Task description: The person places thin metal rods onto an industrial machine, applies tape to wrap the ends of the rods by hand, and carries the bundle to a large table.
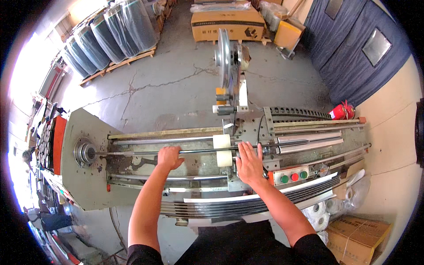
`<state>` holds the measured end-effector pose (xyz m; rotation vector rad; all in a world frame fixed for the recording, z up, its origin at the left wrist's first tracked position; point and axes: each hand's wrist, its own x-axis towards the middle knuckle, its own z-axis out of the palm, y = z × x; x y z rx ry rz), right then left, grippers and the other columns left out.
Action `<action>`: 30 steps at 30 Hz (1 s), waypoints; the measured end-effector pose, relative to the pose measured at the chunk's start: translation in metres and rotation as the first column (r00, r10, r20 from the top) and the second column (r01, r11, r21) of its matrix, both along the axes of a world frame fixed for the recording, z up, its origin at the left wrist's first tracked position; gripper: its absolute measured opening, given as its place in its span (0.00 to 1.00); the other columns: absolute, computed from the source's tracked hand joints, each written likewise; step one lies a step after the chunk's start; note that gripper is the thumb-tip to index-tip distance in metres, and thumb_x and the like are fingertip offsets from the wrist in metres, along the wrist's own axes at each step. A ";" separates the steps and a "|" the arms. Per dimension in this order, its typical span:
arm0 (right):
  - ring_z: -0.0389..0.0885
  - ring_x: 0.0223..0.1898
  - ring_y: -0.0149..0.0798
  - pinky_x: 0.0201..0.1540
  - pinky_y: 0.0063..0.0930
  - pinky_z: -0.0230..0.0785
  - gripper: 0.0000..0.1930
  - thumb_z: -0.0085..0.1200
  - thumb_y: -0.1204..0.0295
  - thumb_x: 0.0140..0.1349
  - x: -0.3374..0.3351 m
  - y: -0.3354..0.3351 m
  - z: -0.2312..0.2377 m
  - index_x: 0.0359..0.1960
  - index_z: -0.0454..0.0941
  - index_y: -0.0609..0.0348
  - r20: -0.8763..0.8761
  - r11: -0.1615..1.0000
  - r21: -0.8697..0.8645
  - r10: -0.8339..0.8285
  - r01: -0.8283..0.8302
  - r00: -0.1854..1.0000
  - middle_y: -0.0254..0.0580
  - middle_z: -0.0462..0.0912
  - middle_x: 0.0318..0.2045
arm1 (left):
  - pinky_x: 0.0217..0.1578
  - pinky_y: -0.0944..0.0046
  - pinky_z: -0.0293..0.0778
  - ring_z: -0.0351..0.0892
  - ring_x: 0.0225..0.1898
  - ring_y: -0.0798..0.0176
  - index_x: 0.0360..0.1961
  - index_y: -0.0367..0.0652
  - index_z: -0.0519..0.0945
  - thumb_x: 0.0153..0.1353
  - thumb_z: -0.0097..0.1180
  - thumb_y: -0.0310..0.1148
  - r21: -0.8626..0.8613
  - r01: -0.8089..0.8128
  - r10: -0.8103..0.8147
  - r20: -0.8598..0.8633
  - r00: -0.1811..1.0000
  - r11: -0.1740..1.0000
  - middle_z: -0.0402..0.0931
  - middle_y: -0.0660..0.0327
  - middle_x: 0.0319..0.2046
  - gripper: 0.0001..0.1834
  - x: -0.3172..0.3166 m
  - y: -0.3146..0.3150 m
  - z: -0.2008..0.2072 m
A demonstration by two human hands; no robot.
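Basically, long dark rod (198, 151) runs L–R, approx. horiz., along grey machine (95, 187), at the white rollers (221, 141). Clear plastic bag (360, 190) lower R has white rolls (335, 206). Rod's under both hands: L hand (170, 157) curled over it, can't tell if clamped; R hand (250, 162) flat, fingers straight.
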<state>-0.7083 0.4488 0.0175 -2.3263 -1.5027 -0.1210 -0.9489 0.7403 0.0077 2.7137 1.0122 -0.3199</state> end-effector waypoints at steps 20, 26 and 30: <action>0.65 0.79 0.53 0.84 0.66 0.39 0.32 0.54 0.60 0.73 0.002 -0.008 0.007 0.73 0.71 0.68 0.004 0.995 0.008 -0.096 0.096 0.995 0.55 0.74 0.73 | 0.64 0.45 0.75 0.83 0.59 0.42 0.60 0.51 0.86 0.52 0.78 0.48 -0.046 0.063 -0.058 0.089 0.994 0.997 0.88 0.55 0.54 0.33 -0.044 0.046 -0.015; 0.67 0.78 0.54 0.83 0.67 0.39 0.32 0.55 0.59 0.72 -0.003 -0.006 0.006 0.72 0.72 0.68 0.002 0.990 0.016 -0.141 0.141 0.990 0.56 0.75 0.72 | 0.59 0.46 0.81 0.87 0.58 0.47 0.61 0.58 0.88 0.49 0.78 0.57 -0.078 -0.176 0.144 -0.308 0.940 0.981 0.89 0.55 0.55 0.38 -0.116 0.129 -0.011; 0.65 0.79 0.53 0.83 0.67 0.38 0.33 0.56 0.60 0.72 -0.005 -0.006 0.006 0.73 0.71 0.68 -0.019 0.990 0.011 -0.142 0.143 0.990 0.55 0.74 0.73 | 0.59 0.46 0.81 0.88 0.57 0.45 0.64 0.57 0.86 0.50 0.77 0.64 -0.112 -0.026 -0.007 -0.285 0.958 0.993 0.89 0.52 0.56 0.42 -0.075 0.098 -0.004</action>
